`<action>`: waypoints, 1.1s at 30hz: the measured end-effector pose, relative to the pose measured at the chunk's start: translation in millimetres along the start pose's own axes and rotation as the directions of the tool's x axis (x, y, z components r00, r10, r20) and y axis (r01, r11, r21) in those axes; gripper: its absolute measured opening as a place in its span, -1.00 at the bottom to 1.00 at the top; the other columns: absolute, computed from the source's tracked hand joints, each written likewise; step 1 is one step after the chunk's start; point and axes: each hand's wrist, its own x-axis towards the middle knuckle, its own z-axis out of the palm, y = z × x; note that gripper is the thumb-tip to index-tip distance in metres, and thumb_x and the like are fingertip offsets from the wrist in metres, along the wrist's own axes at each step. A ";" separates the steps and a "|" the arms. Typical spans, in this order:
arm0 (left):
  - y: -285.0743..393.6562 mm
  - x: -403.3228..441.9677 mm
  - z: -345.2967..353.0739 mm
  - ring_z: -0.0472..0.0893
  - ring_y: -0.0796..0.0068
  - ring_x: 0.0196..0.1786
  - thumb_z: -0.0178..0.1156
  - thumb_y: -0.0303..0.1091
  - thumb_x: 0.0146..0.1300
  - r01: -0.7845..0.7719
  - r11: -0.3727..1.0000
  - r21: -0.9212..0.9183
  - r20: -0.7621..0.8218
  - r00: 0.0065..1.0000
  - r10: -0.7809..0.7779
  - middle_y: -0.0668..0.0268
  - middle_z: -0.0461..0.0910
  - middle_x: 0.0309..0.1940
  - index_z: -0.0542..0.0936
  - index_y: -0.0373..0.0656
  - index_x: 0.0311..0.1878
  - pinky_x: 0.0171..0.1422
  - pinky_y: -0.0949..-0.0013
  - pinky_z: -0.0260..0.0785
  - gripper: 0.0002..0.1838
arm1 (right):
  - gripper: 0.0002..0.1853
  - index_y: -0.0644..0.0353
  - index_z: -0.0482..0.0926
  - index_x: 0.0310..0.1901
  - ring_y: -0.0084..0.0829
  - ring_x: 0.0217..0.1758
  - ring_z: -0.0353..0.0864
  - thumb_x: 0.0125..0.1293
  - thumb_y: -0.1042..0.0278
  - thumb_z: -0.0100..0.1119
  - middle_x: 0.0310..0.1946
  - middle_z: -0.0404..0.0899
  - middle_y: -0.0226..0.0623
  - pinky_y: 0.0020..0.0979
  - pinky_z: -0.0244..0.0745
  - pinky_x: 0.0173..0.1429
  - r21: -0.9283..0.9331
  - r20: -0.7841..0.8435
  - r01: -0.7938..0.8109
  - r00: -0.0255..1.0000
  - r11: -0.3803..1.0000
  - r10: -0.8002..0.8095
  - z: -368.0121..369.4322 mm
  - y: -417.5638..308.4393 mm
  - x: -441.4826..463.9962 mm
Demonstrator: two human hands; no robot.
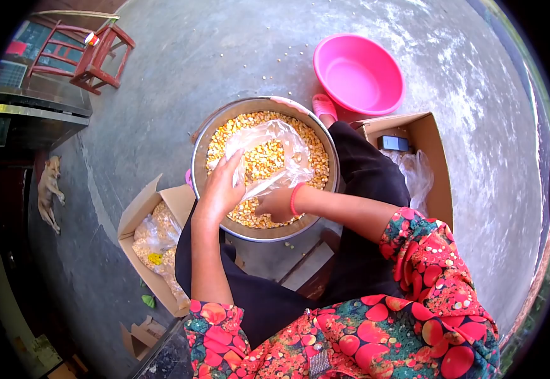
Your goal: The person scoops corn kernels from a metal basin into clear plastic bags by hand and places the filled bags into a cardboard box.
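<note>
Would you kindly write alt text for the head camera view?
A person's left hand touches a clear plastic bag in a round pan of corn kernels, the right hand low at the kernels. Cardboard boxes flank the pan; a pink tub stands beyond.

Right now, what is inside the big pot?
The pot holds corn kernels and a clear bag. The left hand touches the bag; the right hand is down at the kernels. Corn covers the pot's bottom, hiding it.

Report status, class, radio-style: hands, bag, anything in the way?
Left hand touching clear bag; right hand low at corn, grip unclear. Bag spread open inside basin. Nothing visibly blocking hands.
</note>
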 end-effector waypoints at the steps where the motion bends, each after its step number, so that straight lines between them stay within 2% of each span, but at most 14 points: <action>1: 1.6 -0.2 -1.0 0.21 -0.07 0.30 0.08 -0.51 -0.04 0.011 1.000 -0.011 0.006 1.000 -0.011 -0.13 0.31 0.16 0.28 0.01 0.28 0.36 0.20 0.08 -0.30 | -0.56 0.03 0.46 0.06 -0.08 -0.08 0.54 0.07 0.44 0.05 -0.07 0.48 -0.07 -0.21 0.46 -0.08 0.001 0.000 0.000 1.000 1.000 0.000 6.4 -3.4 -0.5; 3: 1.3 -0.1 -0.9 0.20 -0.08 0.31 0.08 -0.51 -0.04 0.022 0.999 -0.023 0.014 1.000 -0.022 -0.13 0.31 0.16 0.28 0.01 0.28 0.36 0.19 0.07 -0.31 | -0.52 -0.01 0.40 0.12 -0.11 -0.05 0.55 0.08 0.42 0.04 0.03 0.41 -0.09 -0.17 0.46 -0.06 -0.118 -0.139 -0.101 0.987 0.988 0.084 18.9 -5.8 -0.7; 5: -1.2 1.4 0.4 0.21 -0.08 0.30 0.08 -0.50 -0.04 -0.005 1.000 -0.013 0.011 1.000 0.005 -0.13 0.31 0.16 0.28 0.01 0.28 0.36 0.19 0.08 -0.31 | -0.51 -0.04 0.37 0.14 -0.14 -0.04 0.55 0.09 0.39 0.03 0.08 0.38 -0.13 -0.16 0.47 -0.06 -0.146 -0.141 -0.138 0.983 0.980 0.118 23.1 -4.9 0.2; 8: 1.2 0.3 -0.5 0.21 -0.07 0.30 0.08 -0.50 -0.03 0.012 1.000 -0.022 0.013 1.000 -0.012 -0.12 0.30 0.17 0.29 0.00 0.27 0.36 0.19 0.07 -0.32 | -0.57 -0.02 0.43 0.08 -0.13 -0.05 0.56 0.10 0.38 0.02 0.04 0.42 -0.12 -0.16 0.48 -0.08 -0.177 0.008 -0.187 0.982 0.966 0.191 20.7 -4.0 3.5; 12: 0.3 0.5 1.3 0.37 -0.04 0.15 0.06 -0.49 -0.01 -0.051 0.995 0.081 -0.013 0.999 0.052 -0.07 0.34 0.10 0.29 -0.11 0.25 0.23 0.16 0.22 -0.37 | -0.64 0.08 0.54 -0.05 -0.10 -0.12 0.58 0.04 0.37 0.07 -0.24 0.56 -0.09 -0.17 0.48 -0.08 -0.206 0.188 -0.150 0.964 0.967 0.189 27.8 11.5 14.1; 14: 1.0 0.3 -0.5 0.20 -0.04 0.32 0.09 -0.49 -0.03 0.006 1.000 -0.031 0.016 1.000 -0.006 -0.08 0.30 0.19 0.29 0.01 0.28 0.36 0.21 0.07 -0.32 | -0.65 0.13 0.55 -0.09 -0.08 -0.15 0.58 0.01 0.37 0.08 -0.34 0.58 -0.07 -0.17 0.48 -0.07 -0.193 0.236 -0.110 0.959 0.975 0.154 38.1 25.7 26.5; 16: 1.4 0.1 -1.4 0.19 -0.04 0.32 0.09 -0.49 -0.04 0.014 1.000 -0.024 0.014 1.000 -0.014 -0.07 0.30 0.19 0.29 0.01 0.28 0.36 0.21 0.07 -0.31 | -0.67 0.26 0.57 -0.15 -0.27 -0.46 0.64 -0.04 0.46 0.15 -0.44 0.61 -0.14 -0.32 0.53 -0.41 0.089 0.252 -0.203 0.952 0.975 0.175 36.7 33.1 26.5; 17: 1.2 -0.4 -1.3 0.19 -0.03 0.32 0.09 -0.50 -0.04 0.021 1.000 -0.019 0.014 1.000 -0.021 -0.06 0.30 0.19 0.29 0.01 0.28 0.36 0.21 0.08 -0.31 | -0.67 0.26 0.57 -0.15 -0.27 -0.46 0.64 -0.04 0.46 0.15 -0.44 0.61 -0.14 -0.32 0.53 -0.41 0.088 0.253 -0.203 0.952 0.975 0.175 36.5 37.6 25.1; 19: -1.9 -1.8 0.1 0.28 -0.04 0.24 0.08 -0.50 -0.01 -0.029 0.999 0.027 -0.019 0.999 0.029 -0.07 0.32 0.15 0.29 -0.07 0.26 0.30 0.19 0.14 -0.35 | -0.79 0.29 0.56 -0.27 -0.39 -0.57 0.60 0.01 0.44 0.14 -0.52 0.56 -0.23 -0.44 0.49 -0.52 0.429 0.320 -0.306 0.931 0.850 0.174 3.8 21.0 3.3; 21: -3.7 -3.5 -1.4 0.36 -0.04 0.15 0.07 -0.50 0.02 -0.074 0.994 0.075 -0.049 0.996 0.077 -0.08 0.34 0.11 0.29 -0.15 0.24 0.24 0.18 0.21 -0.39 | -0.82 0.26 0.54 -0.31 -0.46 -0.53 0.59 0.06 0.36 0.17 -0.52 0.53 -0.29 -0.45 0.49 -0.51 0.448 0.310 -0.281 0.939 0.849 0.148 -17.3 13.5 -5.0; 24: -3.1 -4.3 -4.9 0.36 -0.04 0.16 0.07 -0.51 0.02 -0.074 0.996 0.046 -0.031 0.997 0.076 -0.09 0.35 0.10 0.30 -0.18 0.24 0.25 0.19 0.20 -0.40 | -0.80 0.22 0.52 -0.22 -0.53 -0.50 0.55 0.19 0.29 0.10 -0.50 0.50 -0.36 -0.52 0.45 -0.53 0.596 0.254 -0.086 0.963 0.799 -0.086 -49.6 9.3 -18.2; 27: -4.9 -4.2 -4.2 0.36 -0.04 0.17 0.06 -0.53 -0.02 -0.103 0.994 0.022 -0.061 0.993 0.104 -0.10 0.36 0.09 0.30 -0.20 0.23 0.26 0.21 0.20 -0.38 | -0.80 0.21 0.52 -0.23 -0.56 -0.49 0.54 0.20 0.27 0.10 -0.51 0.50 -0.38 -0.53 0.45 -0.53 0.679 0.137 -0.031 0.987 0.733 -0.085 -76.4 9.9 -35.0; 31: -3.3 -3.1 -5.0 0.34 -0.02 0.19 0.06 -0.56 -0.09 -0.100 0.995 -0.008 -0.016 0.995 0.099 -0.09 0.34 0.10 0.27 -0.20 0.25 0.28 0.21 0.18 -0.31 | -0.79 0.23 0.52 -0.14 -0.58 -0.49 0.53 0.24 0.33 0.06 -0.50 0.51 -0.37 -0.53 0.44 -0.54 0.701 -0.125 0.003 0.985 0.713 0.118 -82.6 19.5 -33.3; 33: -3.4 -2.5 -4.7 0.33 -0.02 0.20 0.06 -0.56 -0.11 -0.094 0.995 -0.022 0.004 0.996 0.094 -0.09 0.33 0.11 0.25 -0.19 0.27 0.28 0.21 0.17 -0.29 | -0.77 0.25 0.51 -0.10 -0.53 -0.45 0.55 0.23 0.37 0.05 -0.42 0.54 -0.31 -0.46 0.49 -0.43 0.689 -0.172 -0.016 0.967 0.724 0.186 -80.3 19.3 -28.7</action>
